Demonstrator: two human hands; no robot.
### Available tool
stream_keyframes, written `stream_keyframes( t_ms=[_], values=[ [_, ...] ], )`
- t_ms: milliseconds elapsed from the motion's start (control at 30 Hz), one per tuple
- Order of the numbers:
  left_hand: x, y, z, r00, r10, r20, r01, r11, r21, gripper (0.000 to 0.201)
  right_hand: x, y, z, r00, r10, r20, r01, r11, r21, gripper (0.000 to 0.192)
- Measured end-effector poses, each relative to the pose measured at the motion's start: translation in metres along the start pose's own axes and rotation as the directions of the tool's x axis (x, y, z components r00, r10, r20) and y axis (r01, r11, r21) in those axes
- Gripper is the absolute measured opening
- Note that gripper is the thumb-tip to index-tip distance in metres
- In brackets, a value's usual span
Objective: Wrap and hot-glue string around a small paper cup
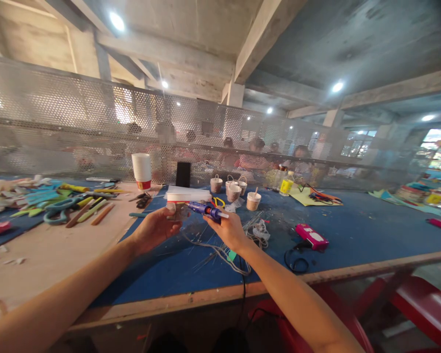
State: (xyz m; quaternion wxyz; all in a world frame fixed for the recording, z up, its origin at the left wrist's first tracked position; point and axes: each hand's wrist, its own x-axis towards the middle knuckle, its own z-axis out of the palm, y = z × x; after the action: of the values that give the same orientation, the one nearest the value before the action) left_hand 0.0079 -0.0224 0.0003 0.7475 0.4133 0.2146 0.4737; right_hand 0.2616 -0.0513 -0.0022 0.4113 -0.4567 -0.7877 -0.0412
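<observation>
My right hand (pixel 230 229) is wrapped around a blue glue gun (pixel 202 209), with a whitish glue stick showing at its back end. The gun's nozzle points left, close by a small greyish-brown object (pixel 177 211) in my left hand (pixel 156 228). Fingers cover part of that object, so its exact kind is unclear; whether the nozzle touches it I cannot tell. Just behind lie a white and red paper cup (pixel 180 198) on its side and some white sheets (pixel 189 190). Yellow-handled scissors (pixel 218 201) rest beyond the glue gun.
Several small grey cups (pixel 234 192) and a tan cup (pixel 253 201) stand ahead. Cords (pixel 224 252) trail across the blue tabletop (pixel 360 225). A pink device (pixel 311 237) lies right; stacked paper cups (pixel 141 170) and blue scissors (pixel 61 210) are left. Perforated metal screen (pixel 198 122) behind.
</observation>
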Motion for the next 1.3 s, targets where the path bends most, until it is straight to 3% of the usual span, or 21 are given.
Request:
stream_keyframes(
  t_ms=[200,367,467,633,733,867,1033,1167,1300],
  values=[
    [-0.001,0.001,0.003,1.000,-0.003,-0.019,0.003,1.000,-0.009,0.027,0.000,-0.001,-0.001,1.000,0.011,-0.006,-0.011,0.999,0.034,0.035],
    [-0.002,0.001,0.002,0.999,-0.004,-0.038,0.004,1.000,-0.007,0.026,0.005,-0.005,-0.007,0.991,0.129,0.034,-0.133,0.945,0.299,0.030],
    [-0.002,0.002,0.002,0.997,0.005,-0.072,-0.004,1.000,0.014,0.029,0.009,-0.006,-0.009,0.955,0.251,0.158,-0.297,0.783,0.547,0.032],
    [-0.002,0.004,0.003,0.997,0.008,-0.076,-0.006,1.000,0.025,0.038,0.016,-0.001,-0.008,0.874,0.345,0.342,-0.461,0.366,0.809,0.030],
    [0.000,0.005,0.002,0.996,0.020,-0.091,-0.019,1.000,0.010,0.036,0.017,0.011,-0.004,0.828,0.432,0.357,-0.502,0.289,0.815,0.035],
    [0.000,0.005,0.004,0.995,0.015,-0.098,-0.014,1.000,0.006,0.033,0.015,0.035,0.003,0.782,0.550,0.295,-0.562,0.415,0.715,0.038],
    [-0.001,0.005,0.009,0.998,0.011,-0.057,-0.010,1.000,0.011,0.031,0.012,0.055,0.007,0.756,0.579,0.305,-0.652,0.628,0.424,0.043],
    [0.000,0.004,0.008,1.000,0.009,-0.025,-0.008,1.000,0.019,0.025,0.011,0.059,0.008,0.806,0.540,0.243,-0.580,0.802,0.141,0.058],
    [0.002,0.001,0.006,1.000,0.001,-0.016,-0.001,1.000,0.022,0.025,0.009,0.057,0.007,0.842,0.508,0.180,-0.503,0.861,-0.078,0.055]
  ],
)
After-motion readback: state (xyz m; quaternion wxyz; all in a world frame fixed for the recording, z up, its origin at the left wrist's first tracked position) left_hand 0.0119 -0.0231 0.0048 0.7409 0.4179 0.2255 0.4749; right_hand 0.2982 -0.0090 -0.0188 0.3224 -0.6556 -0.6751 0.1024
